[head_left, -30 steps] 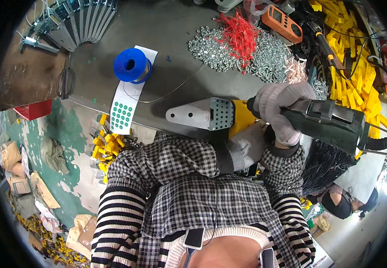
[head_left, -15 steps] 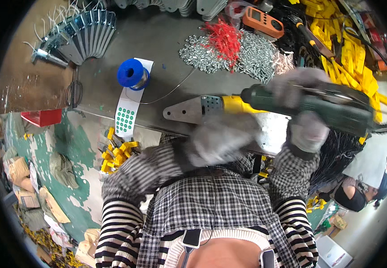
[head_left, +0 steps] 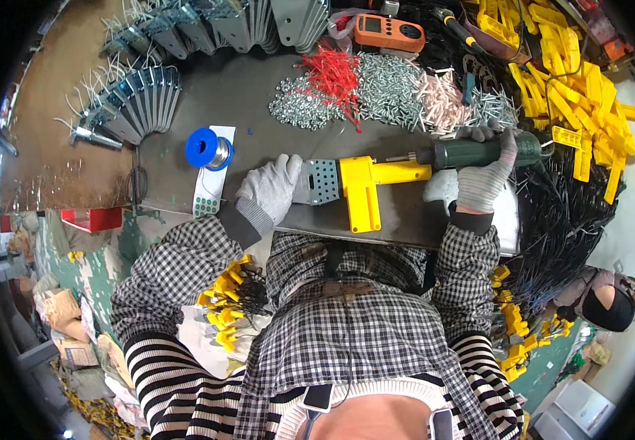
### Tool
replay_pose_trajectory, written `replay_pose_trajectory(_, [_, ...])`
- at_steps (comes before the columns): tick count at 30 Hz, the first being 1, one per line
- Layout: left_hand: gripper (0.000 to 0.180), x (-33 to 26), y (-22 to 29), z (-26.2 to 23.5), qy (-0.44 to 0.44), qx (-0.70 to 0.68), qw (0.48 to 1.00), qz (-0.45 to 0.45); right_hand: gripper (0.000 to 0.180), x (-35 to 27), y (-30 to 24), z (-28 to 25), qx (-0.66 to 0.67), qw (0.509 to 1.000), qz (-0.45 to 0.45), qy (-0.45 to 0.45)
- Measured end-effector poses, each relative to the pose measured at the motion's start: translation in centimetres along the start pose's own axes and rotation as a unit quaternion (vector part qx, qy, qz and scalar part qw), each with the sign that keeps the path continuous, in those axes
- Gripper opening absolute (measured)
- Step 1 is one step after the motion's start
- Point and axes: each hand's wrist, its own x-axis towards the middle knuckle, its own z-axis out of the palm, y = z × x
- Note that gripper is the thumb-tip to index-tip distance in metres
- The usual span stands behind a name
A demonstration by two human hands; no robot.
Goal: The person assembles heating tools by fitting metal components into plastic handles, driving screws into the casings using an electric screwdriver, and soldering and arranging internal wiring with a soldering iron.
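Note:
In a grey knitted glove, my left hand [head_left: 270, 189] is closed over the left end of a metal plate [head_left: 324, 182]. The plate's right part, with its pattern of small holes, sits against a yellow plastic handle piece [head_left: 361, 194] on the table. My right hand [head_left: 484, 172], also gloved, grips a dark green electric screwdriver [head_left: 455, 154]. Its thin bit points left, just above the yellow arm of the handle piece; whether they touch cannot be made out. Under my left hand the plate's tapered end is hidden.
A blue solder spool [head_left: 201, 148] stands on a strip with green dots. Farther back lie red wire pieces [head_left: 336, 73], loose screws [head_left: 387, 88], pink sleeves [head_left: 440, 99] and an orange multimeter [head_left: 388, 33]. Yellow parts [head_left: 588, 103] heap at right; plate stacks [head_left: 138, 103] stand far left.
My left hand has moved left onto the plate's end. The screwdriver has turned level, farther right, its bit now showing. More of the yellow piece is in sight, and the head view has shifted.

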Motion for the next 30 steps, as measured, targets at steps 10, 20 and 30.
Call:
replay_pose_trajectory(10, [0.033,0.1,-0.1,1.2,0.089,0.085,0.992,0.024,0.031,1.0,2.2,-1.3,0.006,0.999,0.035,0.030])
replay_pose_trajectory(20, [0.032,2.4,-0.3,-0.4,-0.039,0.015,0.999,-0.004,0.019,1.8,3.1,-2.5,0.047,0.991,0.112,0.054])
replay_pose_trajectory(30, [0.035,2.8,0.4,-0.6,-0.094,0.013,0.995,-0.032,0.021,1.8,3.7,-2.9,0.033,0.993,0.067,0.089])
